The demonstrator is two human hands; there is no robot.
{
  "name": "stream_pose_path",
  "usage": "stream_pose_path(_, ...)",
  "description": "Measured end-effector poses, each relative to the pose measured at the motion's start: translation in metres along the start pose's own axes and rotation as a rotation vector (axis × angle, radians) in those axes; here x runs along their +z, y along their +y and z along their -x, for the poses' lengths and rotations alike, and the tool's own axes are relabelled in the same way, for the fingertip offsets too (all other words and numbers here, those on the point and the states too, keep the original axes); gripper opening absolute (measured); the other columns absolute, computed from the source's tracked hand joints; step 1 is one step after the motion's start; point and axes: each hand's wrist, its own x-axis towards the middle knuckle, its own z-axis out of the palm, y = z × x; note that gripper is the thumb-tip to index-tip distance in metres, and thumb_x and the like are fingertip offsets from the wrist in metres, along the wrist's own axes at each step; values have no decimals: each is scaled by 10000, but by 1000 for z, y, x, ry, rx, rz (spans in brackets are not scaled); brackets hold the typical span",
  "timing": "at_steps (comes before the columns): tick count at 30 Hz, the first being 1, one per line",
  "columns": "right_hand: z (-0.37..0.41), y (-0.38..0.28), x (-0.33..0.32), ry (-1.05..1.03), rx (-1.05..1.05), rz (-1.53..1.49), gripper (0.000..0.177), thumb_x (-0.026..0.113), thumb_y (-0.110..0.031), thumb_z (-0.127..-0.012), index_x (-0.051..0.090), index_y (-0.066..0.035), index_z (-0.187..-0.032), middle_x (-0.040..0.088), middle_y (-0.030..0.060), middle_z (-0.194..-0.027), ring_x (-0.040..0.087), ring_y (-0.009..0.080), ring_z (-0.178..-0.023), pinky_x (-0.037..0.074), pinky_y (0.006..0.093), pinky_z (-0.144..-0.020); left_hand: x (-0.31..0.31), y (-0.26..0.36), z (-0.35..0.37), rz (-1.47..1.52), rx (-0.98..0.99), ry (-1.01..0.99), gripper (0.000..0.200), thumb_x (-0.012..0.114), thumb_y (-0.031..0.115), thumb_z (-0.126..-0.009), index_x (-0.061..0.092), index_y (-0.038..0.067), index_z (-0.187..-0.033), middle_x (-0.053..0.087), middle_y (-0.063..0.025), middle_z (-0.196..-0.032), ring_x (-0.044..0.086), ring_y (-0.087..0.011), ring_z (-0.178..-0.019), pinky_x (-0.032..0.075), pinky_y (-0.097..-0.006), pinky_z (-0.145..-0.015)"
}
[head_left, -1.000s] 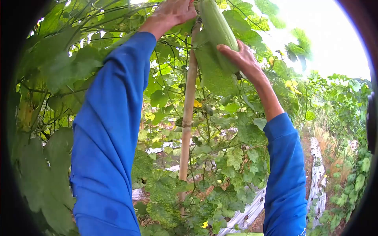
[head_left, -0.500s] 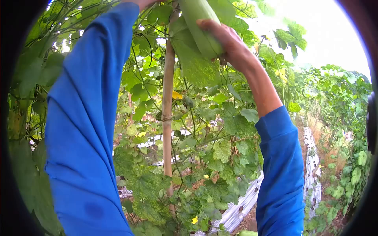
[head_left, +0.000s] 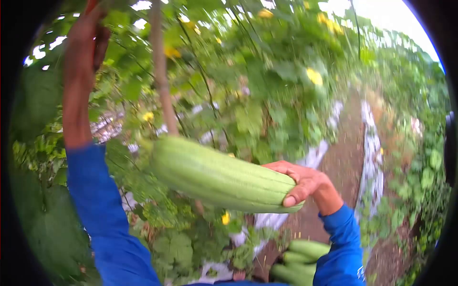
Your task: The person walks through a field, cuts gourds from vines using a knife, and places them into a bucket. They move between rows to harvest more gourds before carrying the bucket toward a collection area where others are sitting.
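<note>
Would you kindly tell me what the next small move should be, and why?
Probably lower the long green gourd toward the other gourds: its stem end looks free, though blurred, the right hand grips the opposite end, and those similar gourds lie together below.

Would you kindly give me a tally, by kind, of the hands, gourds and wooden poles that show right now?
Left hand and right hand: 2
Held gourd: 1
Piled gourds: at least 3, partly hidden
Wooden pole: 1
Total: at least 7
</note>
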Motion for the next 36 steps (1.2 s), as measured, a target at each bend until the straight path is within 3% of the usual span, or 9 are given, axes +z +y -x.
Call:
stream_pose_path(1, 20, 20, 0, -19, -2, 31, 775, 810, -354, -740, 493, 31, -1334, 623, 126, -1209, 586, 197, -1070, 481, 315, -910, 39, 1, 69, 328, -87, 149, 383, 492, 446, -960, 624, 88, -986, 441, 62, -571, 276, 0, -393, 166, -203, -377)
stream_pose_path(6, 152, 58, 17, 147, 603, 171, 652, 828, -342, -717, 585, 7, -1210, 695, 93, -981, 635, 162, -837, 523, 324, -739, 143, -88, 394, 338, -460, -639, 493, 411, 462, -1012, 645, 43, -1126, 620, -25, -744, 574, -168, -657, 495, -324, -685)
stream_pose_path(7, 176, 63, 26, 197, 715, 188, 607, 811, -349, -726, 605, 2, -1177, 697, 89, -943, 638, 168, -813, 523, 332, -719, 175, -71, 471, 508, -1169, -305, 527, 394, 498, -1015, 620, 41, -1147, 590, -9, -728, 539, -132, -581, 458, -274, -558)
stream_pose_path(8, 195, 74, 32, 225, 835, 223, 565, 793, -357, -736, 624, -4, -1144, 699, 85, -906, 641, 174, -789, 522, 340, -699, 180, -95, 530, 469, -1290, -793, 528, 353, 521, -1018, 585, 60, -1131, 554, -1, -702, 469, -88, -493, 356, -230, -423)
stream_pose_path(11, 262, 102, 74, 410, 974, 85, 559, 766, -404, -729, 643, 0, -1095, 696, 107, -865, 646, 205, -765, 511, 347, -657, 186, -77, 656, 599, -1383, -970, 506, 349, 545, -1009, 551, 81, -982, 533, -13, -656, 409, -52, -437, 265, -203, -367)
stream_pose_path(17, 337, 103, 126, 462, 1312, 49, 661, 744, -461, -708, 610, 17, -1144, 695, 141, -889, 659, 249, -775, 540, 376, -682, 220, -11, 766, 608, -1343, -1303, 495, 367, 551, -998, 506, 87, -896, 557, -27, -634, 405, -56, -410, 281, -202, -371)
stream_pose_path(23, 378, 125, 208, 406, 1428, 66, 721, 776, -348, -687, 546, -36, -1293, 623, 193, -1154, 621, 345, -1042, 511, 436, -953, 242, 44, 776, 853, -1972, -1335, 483, 460, 568, -946, 563, 123, -790, 445, 35, -536, 401, -66, -377, 306, -220, -330)
stream_pose_path(25, 397, 141, 232, 409, 1324, 548, 737, 777, -265, -637, 542, -51, -1302, 572, 157, -1209, 580, 308, -1093, 464, 423, -997, 249, 47, 787, 848, -1923, -1357, 492, 462, 577, -939, 562, 120, -785, 439, 37, -531, 399, -68, -372, 311, -222, -328)
stream_pose_path(36, 449, 118, 266, 718, 1364, 645, 771, 780, -458, -720, 540, -33, -1317, 501, 204, -1237, 515, 353, -1155, 443, 424, -997, 291, 99, 812, 1060, -1926, -1450, 486, 436, 633, -917, 607, 178, -919, 537, 62, -603, 431, -54, -388, 308, -211, -332)
